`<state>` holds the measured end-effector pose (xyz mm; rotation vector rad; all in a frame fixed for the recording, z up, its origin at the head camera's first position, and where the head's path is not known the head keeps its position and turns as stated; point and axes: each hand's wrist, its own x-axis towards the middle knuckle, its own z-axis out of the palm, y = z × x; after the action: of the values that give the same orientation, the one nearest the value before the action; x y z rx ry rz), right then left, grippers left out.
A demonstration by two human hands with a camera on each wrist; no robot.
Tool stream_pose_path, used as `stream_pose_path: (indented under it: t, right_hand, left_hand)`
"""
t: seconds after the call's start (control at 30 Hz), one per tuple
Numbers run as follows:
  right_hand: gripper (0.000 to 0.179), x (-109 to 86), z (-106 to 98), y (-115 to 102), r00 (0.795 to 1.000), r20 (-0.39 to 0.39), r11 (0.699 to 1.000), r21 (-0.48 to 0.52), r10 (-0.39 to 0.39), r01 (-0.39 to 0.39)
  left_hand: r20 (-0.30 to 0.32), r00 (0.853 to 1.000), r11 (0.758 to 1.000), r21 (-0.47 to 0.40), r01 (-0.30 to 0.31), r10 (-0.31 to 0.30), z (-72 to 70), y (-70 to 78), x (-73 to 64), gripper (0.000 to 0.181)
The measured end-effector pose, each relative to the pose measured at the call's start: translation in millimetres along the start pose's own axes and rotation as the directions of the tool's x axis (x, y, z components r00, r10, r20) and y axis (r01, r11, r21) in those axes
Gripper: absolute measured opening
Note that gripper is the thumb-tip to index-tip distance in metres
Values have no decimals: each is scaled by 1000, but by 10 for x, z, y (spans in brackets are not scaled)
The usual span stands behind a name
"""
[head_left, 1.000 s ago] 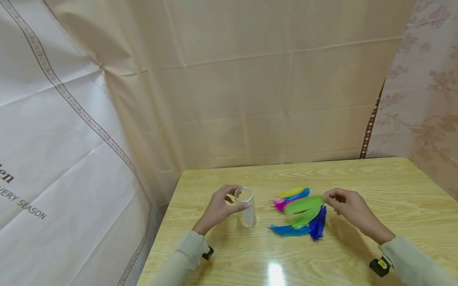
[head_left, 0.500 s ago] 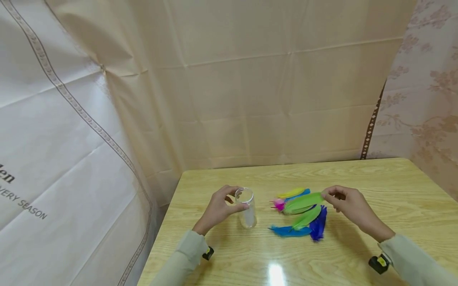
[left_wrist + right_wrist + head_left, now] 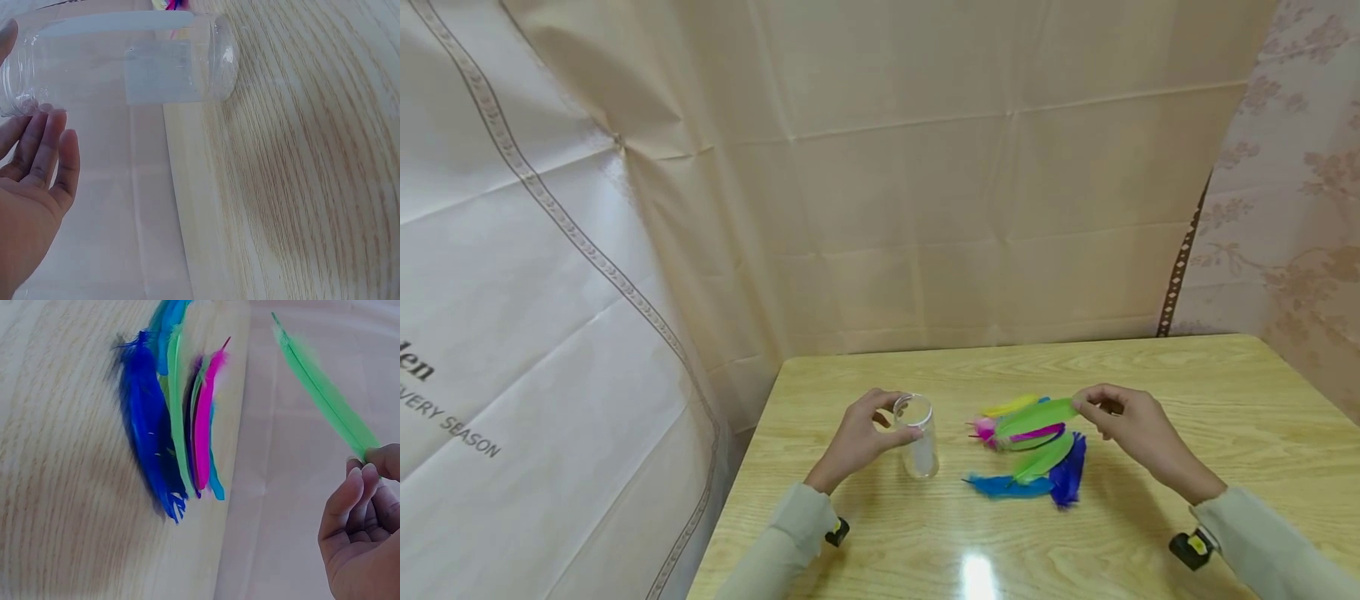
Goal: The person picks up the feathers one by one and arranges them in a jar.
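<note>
"What lies nearest?"

"Two pale sleeves, coming in over the near part of the bench. Past them, on the bench, a light blue feather, with a dark blue feather at its right end and a green feather partly over it."

"And the left hand?"

"It holds a clear jar that stands upright, nearer the bench's left edge than the feathers are. Thumb and fingers are clamped on it near the rim."

"The right hand?"

"Pinching the lifted green feather by its broad end, fingers together; the quill points toward the bench's left edge. It's raised off the bench, as the right wrist view shows."

"Beyond that?"

"Under and around it, a magenta feather; farther, a yellow feather, toward the bench's far edge. Behind that edge hangs a creased beige cloth."
</note>
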<state>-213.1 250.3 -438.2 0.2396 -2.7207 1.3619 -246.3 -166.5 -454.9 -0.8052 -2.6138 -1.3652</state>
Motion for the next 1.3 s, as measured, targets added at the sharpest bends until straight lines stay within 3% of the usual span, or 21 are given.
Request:
stream_pose_path:
  t: [0.3, 0.6, 1.3]
  right_hand:
    - [39, 9, -18, -72, 999, -30, 999, 11, -40, 40]
    - [43, 47, -6, -158, 998, -39, 999, 19, -42, 43]
    - [35, 181, 117, -363, 990, -61, 989, 58, -129, 132]
  left_hand:
    - [6, 999, 999, -34, 42, -42, 8, 15, 4, 59]
    - [7, 999, 999, -12, 39, -39, 2, -13, 25, 57]
    - [15, 1000, 1000, 7, 23, -23, -19, -25, 34, 55]
